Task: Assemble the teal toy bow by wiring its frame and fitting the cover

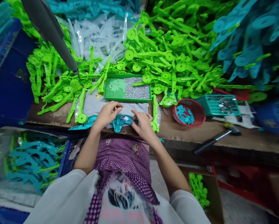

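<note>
A translucent blue plastic part (118,123) with a long arm lies at the bench's front edge, on a grey cloth (95,105). My left hand (108,114) is over its left side, thumb and forefinger close together; anything between them is too small to make out. My right hand (143,123) grips the part's right side, with the thumb near the lower edge and the fingers curled above. Just beyond both hands is a green tray (113,99) with many small silvery metal pieces (137,88). Bright green plastic arms (81,109) lie on either side of the cloth.
Heaps of green arms (176,59) and clear plastic parts (99,34) cover the bench's back. A red basket (200,123) of small blue pieces, a teal basket (201,102) and a black-handled hammer (211,142) lie right. A grey powered tool (57,37) hangs at upper left.
</note>
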`<state>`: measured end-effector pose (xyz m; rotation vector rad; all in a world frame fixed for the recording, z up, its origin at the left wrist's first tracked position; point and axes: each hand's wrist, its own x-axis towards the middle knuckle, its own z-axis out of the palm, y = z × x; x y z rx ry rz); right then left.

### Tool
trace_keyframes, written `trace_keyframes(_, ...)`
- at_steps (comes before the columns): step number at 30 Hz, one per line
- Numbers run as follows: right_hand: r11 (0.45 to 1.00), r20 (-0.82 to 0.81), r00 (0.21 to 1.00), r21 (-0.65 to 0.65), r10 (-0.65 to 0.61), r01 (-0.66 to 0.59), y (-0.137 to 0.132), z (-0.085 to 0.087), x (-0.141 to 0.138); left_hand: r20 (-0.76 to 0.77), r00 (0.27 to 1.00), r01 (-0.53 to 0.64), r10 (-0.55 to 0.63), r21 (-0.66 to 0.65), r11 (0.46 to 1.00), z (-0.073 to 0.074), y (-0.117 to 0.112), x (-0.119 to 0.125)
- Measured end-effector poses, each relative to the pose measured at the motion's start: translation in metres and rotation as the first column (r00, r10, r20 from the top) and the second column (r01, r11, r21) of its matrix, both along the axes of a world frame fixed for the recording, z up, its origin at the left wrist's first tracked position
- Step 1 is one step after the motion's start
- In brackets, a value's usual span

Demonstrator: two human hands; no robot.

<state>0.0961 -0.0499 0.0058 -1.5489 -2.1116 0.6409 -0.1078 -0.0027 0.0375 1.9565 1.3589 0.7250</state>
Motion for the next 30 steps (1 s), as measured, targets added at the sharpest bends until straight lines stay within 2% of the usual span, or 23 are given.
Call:
trace_keyframes(3,0.998,0.078,0.995,0.022,0.063,-0.065,-0.003,0.002,0.0,0.003,0.993,0.115,-0.115,0.01,0.993,-0.004,-0.012,-0.011)
trace_keyframes(6,0.992,0.163,0.984,0.088,0.073,-0.088,-0.004,0.005,-0.002,-0.104,0.952,0.289,-0.287,0.005,0.957,-0.009,-0.022,-0.016)
trace_keyframes(9,0.988,0.16,0.985,0.127,0.069,-0.09,-0.003,0.006,-0.003,-0.188,0.914,0.368,-0.358,0.018,0.93,-0.014,-0.025,-0.011)
trace_keyframes(14,0.987,0.121,0.989,0.128,0.08,-0.096,0.001,0.006,-0.001,-0.18,0.919,0.363,-0.35,0.049,0.93,-0.02,-0.015,-0.003)
trace_keyframes(18,0.984,0.148,0.982,0.111,0.119,-0.136,0.004,0.001,-0.003,-0.124,0.92,0.37,-0.372,-0.04,0.928,-0.021,-0.006,-0.005)
trace_keyframes(24,0.979,0.192,0.974,0.133,0.124,-0.151,0.004,-0.004,-0.009,-0.046,0.948,0.314,-0.314,-0.022,0.949,-0.023,-0.007,0.001)
trace_keyframes(27,0.985,0.136,0.986,0.126,0.1,-0.117,0.0,0.003,0.003,-0.011,0.964,0.264,-0.264,-0.028,0.964,-0.024,-0.009,0.003)
trace_keyframes(30,0.992,0.022,1.0,0.127,0.006,-0.009,-0.008,0.011,0.026,-0.007,0.971,0.24,-0.241,-0.031,0.97,-0.025,-0.009,0.003)
